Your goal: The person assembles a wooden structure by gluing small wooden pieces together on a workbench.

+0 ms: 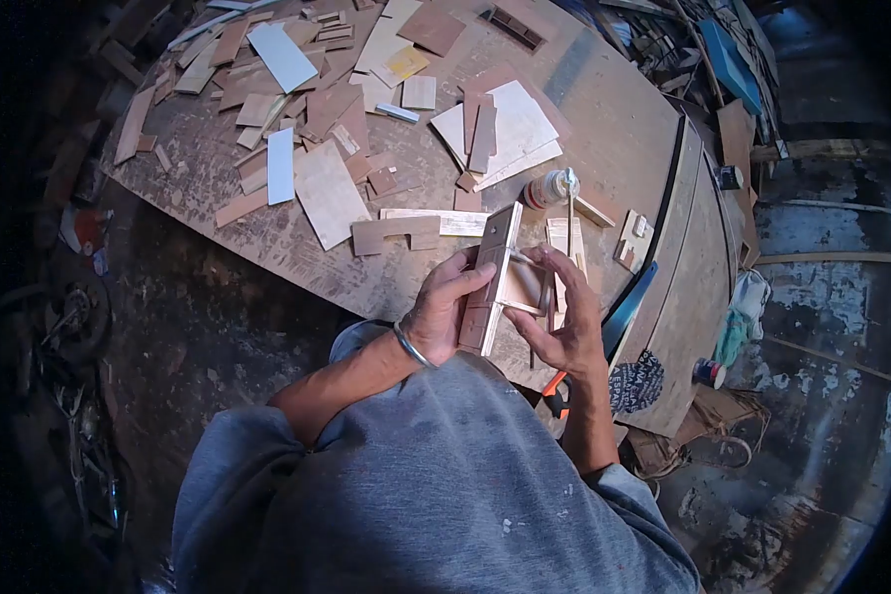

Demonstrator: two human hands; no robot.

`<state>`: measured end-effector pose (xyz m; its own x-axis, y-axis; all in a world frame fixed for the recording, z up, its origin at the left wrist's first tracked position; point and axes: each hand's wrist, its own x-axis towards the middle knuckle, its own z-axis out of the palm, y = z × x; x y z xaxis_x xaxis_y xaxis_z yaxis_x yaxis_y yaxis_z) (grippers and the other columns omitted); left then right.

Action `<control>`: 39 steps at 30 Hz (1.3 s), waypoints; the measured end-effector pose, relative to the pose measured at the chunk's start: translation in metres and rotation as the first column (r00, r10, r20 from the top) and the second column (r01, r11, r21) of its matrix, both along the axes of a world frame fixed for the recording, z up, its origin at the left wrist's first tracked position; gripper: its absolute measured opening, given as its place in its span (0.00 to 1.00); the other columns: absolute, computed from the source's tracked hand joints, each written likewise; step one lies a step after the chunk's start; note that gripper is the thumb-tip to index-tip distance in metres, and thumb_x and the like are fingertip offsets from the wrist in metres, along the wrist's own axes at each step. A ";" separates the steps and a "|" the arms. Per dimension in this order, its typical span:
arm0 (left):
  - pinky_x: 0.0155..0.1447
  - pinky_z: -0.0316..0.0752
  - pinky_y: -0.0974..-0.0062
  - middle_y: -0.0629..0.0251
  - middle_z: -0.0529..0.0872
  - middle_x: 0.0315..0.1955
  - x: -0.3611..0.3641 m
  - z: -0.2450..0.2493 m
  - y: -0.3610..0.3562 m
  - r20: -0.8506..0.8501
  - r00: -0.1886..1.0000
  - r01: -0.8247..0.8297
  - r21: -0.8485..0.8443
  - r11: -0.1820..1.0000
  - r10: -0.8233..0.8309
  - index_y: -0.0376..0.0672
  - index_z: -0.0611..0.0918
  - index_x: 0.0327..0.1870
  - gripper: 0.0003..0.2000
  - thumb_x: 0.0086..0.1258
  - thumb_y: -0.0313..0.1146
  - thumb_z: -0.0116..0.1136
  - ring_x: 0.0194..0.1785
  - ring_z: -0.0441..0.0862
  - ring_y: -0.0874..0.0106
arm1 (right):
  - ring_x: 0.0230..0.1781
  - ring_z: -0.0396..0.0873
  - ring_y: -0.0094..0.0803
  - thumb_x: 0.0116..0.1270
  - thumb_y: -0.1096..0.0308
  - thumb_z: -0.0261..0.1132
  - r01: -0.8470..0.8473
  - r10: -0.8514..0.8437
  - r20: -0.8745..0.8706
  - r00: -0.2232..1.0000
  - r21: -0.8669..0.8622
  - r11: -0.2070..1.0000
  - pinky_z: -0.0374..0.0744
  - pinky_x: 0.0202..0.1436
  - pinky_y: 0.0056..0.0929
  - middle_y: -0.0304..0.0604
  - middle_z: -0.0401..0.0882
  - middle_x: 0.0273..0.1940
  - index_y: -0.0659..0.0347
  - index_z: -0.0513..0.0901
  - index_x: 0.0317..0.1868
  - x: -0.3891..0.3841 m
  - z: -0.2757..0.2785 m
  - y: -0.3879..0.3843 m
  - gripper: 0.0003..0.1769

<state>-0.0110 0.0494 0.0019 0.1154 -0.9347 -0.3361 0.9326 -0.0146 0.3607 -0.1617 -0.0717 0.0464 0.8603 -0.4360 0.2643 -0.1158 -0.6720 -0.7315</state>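
Note:
Upright in front of my chest is a small wooden assembly [487, 287], with a reddish-brown panel, a pale edge and thin crosspieces on its right side. My left hand [441, 307] is closed around the panel's left side, thumb lying across its face. My right hand [569, 322] curves around the crosspieces on the other side, fingers above and thumb below; part of its grip is hidden. Just beyond the hands stands a jar [544, 190] with a whitish, smeared top. Behind the assembly lies a notched brown board [396, 236] beside a pale wooden strip [450, 223].
Thin wood offcuts [332, 193] cover much of the worktable [267, 243], including white-faced strips [280, 166]. Right of my hands are a blue blade-like strip [631, 307], an orange-and-black handle [556, 398] and a patterned dark cloth [637, 383]. Scrap boards line the right side.

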 end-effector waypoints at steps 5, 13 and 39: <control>0.39 0.87 0.76 0.64 0.84 0.47 0.001 0.000 0.002 0.041 0.999 0.000 -0.097 0.995 0.004 0.39 0.67 0.72 0.29 0.75 0.38 0.60 0.40 0.87 0.77 | 0.64 0.81 0.50 0.56 0.68 0.82 0.041 -0.040 0.026 0.999 -0.044 0.998 0.78 0.68 0.43 0.57 0.80 0.64 0.65 0.71 0.72 -0.003 0.002 0.000 0.44; 0.63 0.78 0.74 0.60 0.78 0.60 0.005 0.004 0.003 0.046 0.999 0.038 -0.206 0.978 -0.029 0.35 0.61 0.77 0.38 0.69 0.33 0.67 0.62 0.80 0.72 | 0.69 0.76 0.44 0.54 0.72 0.82 0.042 -0.044 0.060 0.997 0.039 0.998 0.70 0.76 0.43 0.55 0.76 0.67 0.68 0.68 0.74 -0.013 -0.007 -0.005 0.48; 0.73 0.71 0.65 0.57 0.74 0.66 0.003 0.020 0.004 0.186 0.981 -0.011 -0.241 0.970 0.057 0.39 0.54 0.79 0.43 0.65 0.21 0.68 0.69 0.75 0.68 | 0.72 0.73 0.47 0.57 0.75 0.79 -0.020 -0.033 0.155 0.987 0.329 0.944 0.68 0.78 0.45 0.58 0.74 0.68 0.67 0.66 0.72 -0.019 -0.011 -0.007 0.45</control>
